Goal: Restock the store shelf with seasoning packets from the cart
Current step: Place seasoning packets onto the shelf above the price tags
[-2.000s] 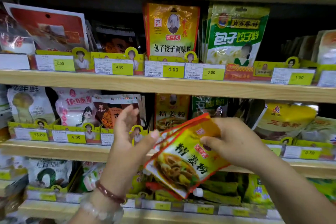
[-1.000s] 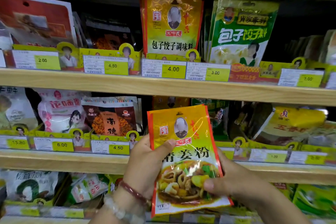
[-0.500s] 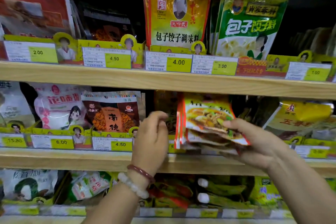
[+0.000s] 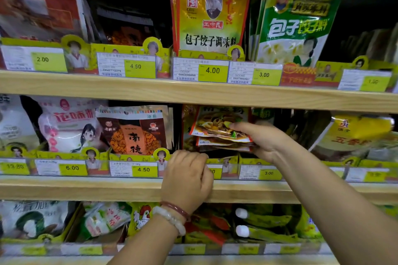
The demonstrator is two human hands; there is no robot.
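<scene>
My right hand (image 4: 266, 141) grips a small stack of yellow seasoning packets (image 4: 216, 126) printed with a stir-fry picture. The stack lies almost flat, its far end inside the slot on the middle shelf (image 4: 86, 189), in front of matching packets (image 4: 187, 127) standing at the back. My left hand (image 4: 187, 178) is lower and to the left, with its fingers curled over the front lip of the yellow display tray (image 4: 228, 160) at that slot. It covers part of a price tag. Two bracelets sit on the left wrist.
A brown packet (image 4: 133, 133) and a pink-white bag (image 4: 69, 125) stand left of the slot, and a yellow five-spice bag (image 4: 353, 135) lies to the right. The upper shelf (image 4: 193, 92) hangs close above the slot. Green and yellow packs fill the bottom shelf (image 4: 258, 228).
The right hand has tipped the stack from upright to flat and pushed it further into the shelf slot. The left hand let go of the packets and dropped to the tray's front lip.
</scene>
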